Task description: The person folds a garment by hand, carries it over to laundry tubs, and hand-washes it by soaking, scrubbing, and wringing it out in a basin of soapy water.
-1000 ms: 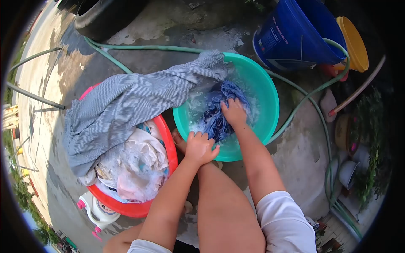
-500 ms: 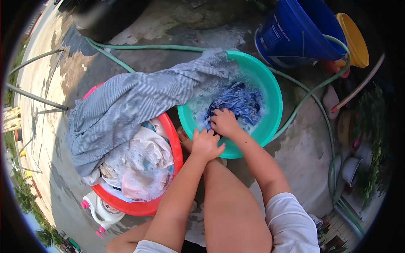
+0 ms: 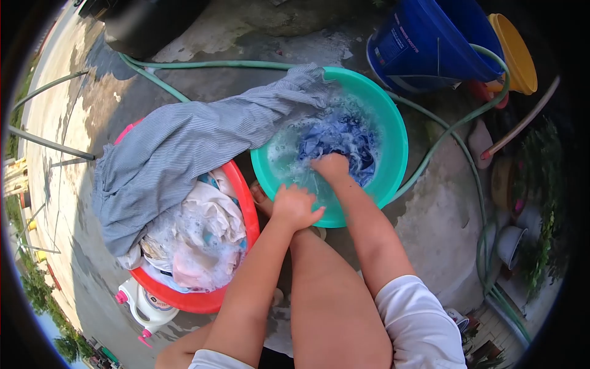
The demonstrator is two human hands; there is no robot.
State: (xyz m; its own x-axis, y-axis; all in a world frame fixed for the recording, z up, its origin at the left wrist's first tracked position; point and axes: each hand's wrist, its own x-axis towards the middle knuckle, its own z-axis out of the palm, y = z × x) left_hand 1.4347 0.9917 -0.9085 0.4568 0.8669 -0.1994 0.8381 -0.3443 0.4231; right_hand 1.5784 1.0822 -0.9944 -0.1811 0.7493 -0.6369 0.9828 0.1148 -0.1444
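A green basin (image 3: 399, 141) holds sudsy water and a wet blue patterned garment (image 3: 341, 138). My right hand (image 3: 332, 167) is in the basin with its fingers curled against the near edge of that garment; the fingertips are hidden in the cloth and water. On the basin's near-left rim lies my left hand (image 3: 295, 206), its thumb held apart and its fingers reaching over the inside, with no cloth in it. A grey striped garment (image 3: 203, 138) stretches from the basin's far-left rim across to a red tub (image 3: 253, 215).
Soapy white and pink clothes (image 3: 209, 227) fill the red tub. A white detergent bottle (image 3: 147, 304) is beside it. Behind the basin stand a blue bucket (image 3: 418, 49) and a yellow bucket (image 3: 516, 55). A green hose (image 3: 430, 150) loops over the wet concrete, and a metal bowl (image 3: 510, 247) sits right.
The blue garment has shifted away from me, spreading in the water with more splashing. My right hand has curled and pushed forward; my left hand is now clear of the cloth.
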